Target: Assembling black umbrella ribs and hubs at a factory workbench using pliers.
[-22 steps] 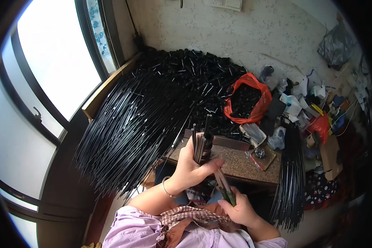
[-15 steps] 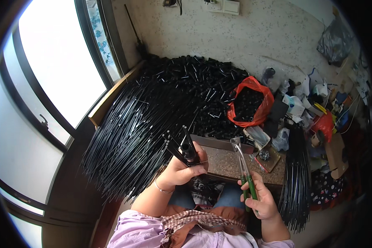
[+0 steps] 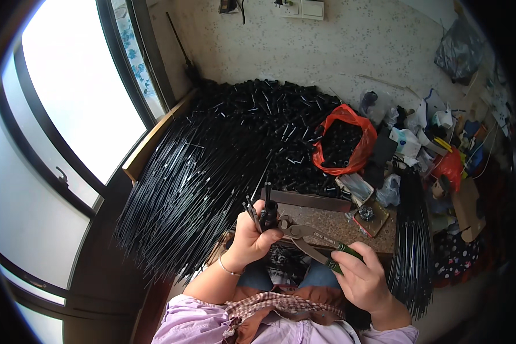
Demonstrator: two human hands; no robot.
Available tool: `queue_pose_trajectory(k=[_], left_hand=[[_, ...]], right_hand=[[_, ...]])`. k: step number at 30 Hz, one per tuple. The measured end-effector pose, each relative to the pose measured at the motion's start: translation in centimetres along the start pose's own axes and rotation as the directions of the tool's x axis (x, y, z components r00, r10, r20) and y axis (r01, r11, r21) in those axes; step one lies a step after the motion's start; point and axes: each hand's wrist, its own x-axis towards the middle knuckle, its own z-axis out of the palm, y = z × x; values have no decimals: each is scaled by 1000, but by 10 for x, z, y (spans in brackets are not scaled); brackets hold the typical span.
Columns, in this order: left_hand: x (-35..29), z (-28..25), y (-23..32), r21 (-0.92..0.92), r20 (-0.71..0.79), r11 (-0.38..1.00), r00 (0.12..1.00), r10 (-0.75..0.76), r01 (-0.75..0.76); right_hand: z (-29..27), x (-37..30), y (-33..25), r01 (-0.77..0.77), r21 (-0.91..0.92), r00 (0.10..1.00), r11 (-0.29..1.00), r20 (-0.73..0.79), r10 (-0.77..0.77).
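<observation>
Patterned wall (image 3: 281, 46) rises behind the table (image 3: 321, 218). Near the table's front edge, the left hand (image 3: 251, 238) is closed around a black tube (image 3: 269, 212) and some rods (image 3: 247, 205). The right hand (image 3: 362, 278) curls around pliers (image 3: 296, 231), whose handles (image 3: 343, 248) stand partly apart; their head is beside the tube, but if they touch, I cannot tell.

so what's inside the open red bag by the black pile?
The open red bag holds small black pieces, visible through its mouth. What lies beneath that top layer is covered; the bottom can't be seen.
</observation>
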Motion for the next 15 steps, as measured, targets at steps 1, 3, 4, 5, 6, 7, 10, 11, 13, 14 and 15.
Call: queue_pose_trajectory(k=[1, 3, 4, 5, 6, 7, 10, 11, 13, 14, 15], left_hand=[[-1, 0, 2, -37, -11, 999, 1000, -10, 10], [-1, 7, 5, -177, -26, 984, 999, -37, 32], [-2, 11, 8, -309, 7, 946, 995, -104, 101], [-2, 13, 1, -422, 43, 902, 996, -81, 92], [-4, 13, -4, -525, 75, 846, 995, -61, 92], [-4, 14, -3, -526, 73, 846, 995, -64, 93], [-2, 14, 0, -680, 113, 711, 984, -138, 178], [-5, 14, 1, -603, 104, 771, 979, -177, 204], [-4, 19, 9, -488, 25, 836, 961, -274, 251], [-2, 19, 11, -493, 29, 833, 962, -273, 251], [-1, 18, 12, -425, 13, 873, 966, -257, 238]], right_hand=[[-1, 6, -3, 41, 65, 999, 997, 24, -43], [6, 1, -7, -2, 212, 1000, 977, 23, -3], [9, -3, -8, -48, 347, 999, 937, 24, 42], [12, -8, -6, -57, 372, 998, 927, 28, 50], [9, -7, -6, -58, 375, 998, 925, 32, 50], [4, -4, -6, -33, 186, 999, 982, 1, 34], [-5, 2, 0, 39, -357, 996, 933, -56, -63], [-7, 5, 2, 73, -457, 995, 886, -33, -99], [-11, 7, 5, 104, -556, 992, 824, -5, -129], [-12, 7, 6, 149, -577, 984, 803, 6, -179], [-13, 6, 7, 197, -590, 973, 783, 19, -230]])
